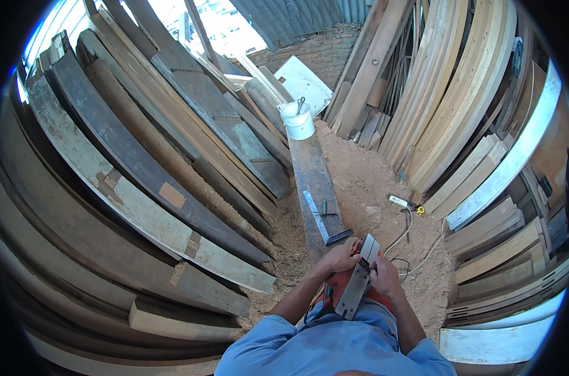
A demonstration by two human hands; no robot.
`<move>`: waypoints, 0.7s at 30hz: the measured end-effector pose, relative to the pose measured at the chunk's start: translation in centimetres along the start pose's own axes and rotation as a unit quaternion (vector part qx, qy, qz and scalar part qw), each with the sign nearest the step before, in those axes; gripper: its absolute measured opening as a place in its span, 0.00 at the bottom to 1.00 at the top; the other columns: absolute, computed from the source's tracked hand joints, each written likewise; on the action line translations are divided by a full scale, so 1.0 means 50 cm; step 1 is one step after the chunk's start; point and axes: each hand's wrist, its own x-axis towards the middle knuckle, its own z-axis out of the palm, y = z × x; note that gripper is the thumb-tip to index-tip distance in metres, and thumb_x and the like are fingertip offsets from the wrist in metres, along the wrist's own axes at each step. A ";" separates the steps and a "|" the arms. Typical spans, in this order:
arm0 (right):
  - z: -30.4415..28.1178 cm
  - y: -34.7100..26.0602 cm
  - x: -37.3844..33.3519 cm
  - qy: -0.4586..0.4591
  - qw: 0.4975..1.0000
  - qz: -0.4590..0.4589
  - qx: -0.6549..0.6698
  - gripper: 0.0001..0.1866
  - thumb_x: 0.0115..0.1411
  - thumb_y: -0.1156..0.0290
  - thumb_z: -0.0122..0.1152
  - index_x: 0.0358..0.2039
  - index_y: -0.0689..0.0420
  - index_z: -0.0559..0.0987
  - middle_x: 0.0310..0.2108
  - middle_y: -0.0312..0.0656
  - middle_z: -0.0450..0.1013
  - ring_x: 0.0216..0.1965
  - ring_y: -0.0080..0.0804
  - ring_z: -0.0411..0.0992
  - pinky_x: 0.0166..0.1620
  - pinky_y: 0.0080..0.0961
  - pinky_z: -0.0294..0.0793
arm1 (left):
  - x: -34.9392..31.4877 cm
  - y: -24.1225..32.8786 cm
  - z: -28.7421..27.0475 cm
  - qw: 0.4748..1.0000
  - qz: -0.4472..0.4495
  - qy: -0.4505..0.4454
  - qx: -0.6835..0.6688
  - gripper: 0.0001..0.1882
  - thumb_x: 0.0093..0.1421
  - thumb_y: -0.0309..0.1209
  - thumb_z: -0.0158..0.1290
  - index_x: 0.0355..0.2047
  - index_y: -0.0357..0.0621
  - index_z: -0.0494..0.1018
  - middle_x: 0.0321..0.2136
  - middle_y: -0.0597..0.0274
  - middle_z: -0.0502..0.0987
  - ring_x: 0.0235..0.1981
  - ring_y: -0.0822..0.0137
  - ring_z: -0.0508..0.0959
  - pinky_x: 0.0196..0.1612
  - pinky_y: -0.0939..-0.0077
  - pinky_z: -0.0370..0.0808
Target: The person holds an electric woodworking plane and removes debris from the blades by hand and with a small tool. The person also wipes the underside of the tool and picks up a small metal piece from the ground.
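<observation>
A red electric planer (356,289) rests against my lap with its grey metal sole turned up. My left hand (342,257) grips the planer's side near its front end. At the other side, my right hand (384,276) has its fingers closed at the dark slot across the sole; whether they pinch some small part there I cannot make out. Beyond my hands a try square (318,216) lies on a long narrow board (306,164). Next to its blade is a small dark T-shaped tool (325,208).
A white bucket (297,121) with a metal tool in it stands at the board's far end. On the right, a white power strip (398,201) and cables lie on ground covered with sawdust (359,169). Planks (190,125) lean along the left, and more timber (447,94) along the right.
</observation>
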 end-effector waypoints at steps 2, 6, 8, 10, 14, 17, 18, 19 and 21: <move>0.002 0.019 0.003 -0.016 0.990 0.041 0.136 0.09 0.58 0.77 0.54 0.40 0.60 0.76 0.39 0.48 0.77 0.41 0.43 0.77 0.46 0.40 0.77 | 0.002 -0.003 0.003 1.000 -0.004 0.000 0.000 0.36 0.62 0.43 0.52 0.66 0.39 0.59 0.55 0.35 0.75 0.58 0.39 0.75 0.61 0.52 0.70; 0.001 0.040 -0.007 -0.050 0.780 0.117 0.612 0.09 0.62 0.78 0.51 0.41 0.60 0.76 0.37 0.43 0.77 0.38 0.31 0.77 0.42 0.31 0.78 | 0.004 -0.005 0.005 1.000 -0.004 0.003 -0.001 0.36 0.62 0.44 0.53 0.67 0.39 0.58 0.55 0.34 0.75 0.58 0.39 0.75 0.61 0.52 0.70; -0.007 0.027 -0.015 -0.038 0.674 0.129 0.727 0.09 0.64 0.77 0.51 0.43 0.60 0.76 0.36 0.42 0.77 0.35 0.29 0.77 0.40 0.29 0.78 | 0.002 -0.006 0.005 1.000 -0.003 0.004 -0.004 0.36 0.63 0.44 0.53 0.67 0.39 0.58 0.55 0.34 0.75 0.58 0.39 0.75 0.61 0.52 0.70; -0.016 0.003 -0.013 -0.024 0.652 0.142 0.744 0.09 0.66 0.76 0.50 0.44 0.59 0.76 0.35 0.42 0.77 0.32 0.29 0.76 0.38 0.28 0.78 | 0.001 -0.009 0.004 1.000 -0.004 0.006 -0.003 0.36 0.63 0.44 0.53 0.67 0.40 0.58 0.55 0.34 0.75 0.58 0.39 0.75 0.61 0.52 0.70; 0.026 0.077 -0.005 -0.036 0.755 0.119 0.644 0.11 0.70 0.74 0.48 0.48 0.63 0.75 0.40 0.45 0.78 0.29 0.26 0.75 0.32 0.24 0.76 | 0.009 -0.006 0.006 1.000 0.003 0.004 -0.003 0.36 0.62 0.44 0.53 0.67 0.40 0.58 0.55 0.35 0.75 0.58 0.39 0.75 0.61 0.52 0.70; 0.019 0.050 -0.002 -0.057 0.834 0.175 0.520 0.13 0.70 0.74 0.45 0.50 0.64 0.75 0.42 0.45 0.78 0.28 0.22 0.74 0.29 0.20 0.74 | 0.005 -0.002 0.003 1.000 -0.009 -0.001 -0.004 0.36 0.63 0.40 0.54 0.67 0.38 0.58 0.54 0.37 0.75 0.57 0.45 0.76 0.61 0.59 0.70; 0.019 0.040 -0.002 -0.055 0.813 0.182 0.550 0.13 0.70 0.75 0.45 0.50 0.64 0.75 0.41 0.45 0.78 0.28 0.21 0.74 0.27 0.19 0.73 | 0.003 0.002 0.002 1.000 -0.013 0.000 -0.001 0.36 0.63 0.41 0.54 0.67 0.38 0.58 0.54 0.37 0.76 0.57 0.45 0.76 0.61 0.59 0.70; 0.016 0.035 -0.003 -0.052 0.791 0.189 0.580 0.14 0.69 0.75 0.45 0.50 0.64 0.75 0.41 0.44 0.78 0.27 0.20 0.73 0.26 0.17 0.72 | 0.002 0.007 0.000 1.000 -0.017 0.001 0.003 0.36 0.63 0.41 0.54 0.67 0.38 0.58 0.54 0.37 0.76 0.57 0.45 0.76 0.61 0.59 0.70; 0.005 0.028 0.000 -0.060 0.772 0.211 0.597 0.14 0.68 0.77 0.45 0.51 0.64 0.75 0.41 0.44 0.78 0.27 0.20 0.73 0.27 0.17 0.73 | -0.001 0.007 -0.001 1.000 -0.019 -0.001 0.004 0.36 0.63 0.42 0.54 0.67 0.38 0.58 0.54 0.37 0.75 0.57 0.45 0.76 0.61 0.58 0.70</move>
